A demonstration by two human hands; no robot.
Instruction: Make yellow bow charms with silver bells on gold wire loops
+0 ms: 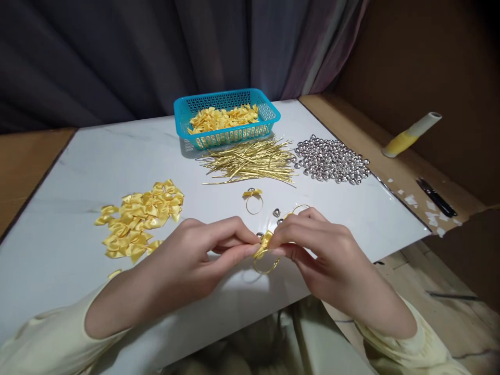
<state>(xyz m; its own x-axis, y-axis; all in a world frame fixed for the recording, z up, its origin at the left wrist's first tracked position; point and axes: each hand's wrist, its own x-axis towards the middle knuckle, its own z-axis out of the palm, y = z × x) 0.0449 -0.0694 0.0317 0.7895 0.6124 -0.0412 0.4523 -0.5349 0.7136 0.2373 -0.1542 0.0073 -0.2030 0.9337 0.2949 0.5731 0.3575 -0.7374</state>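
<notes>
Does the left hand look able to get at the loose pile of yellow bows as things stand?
Probably yes: the pile lies close by on bare tabletop, nothing between. But the left hand and right hand both pinch a bow on a gold ring.

Lower centre, the left hand (191,258) and right hand (328,255) cover most of the bow (266,241). A ring (302,207) is half hidden behind the right hand. Sleeves (42,338) run off the bottom edge.
</notes>
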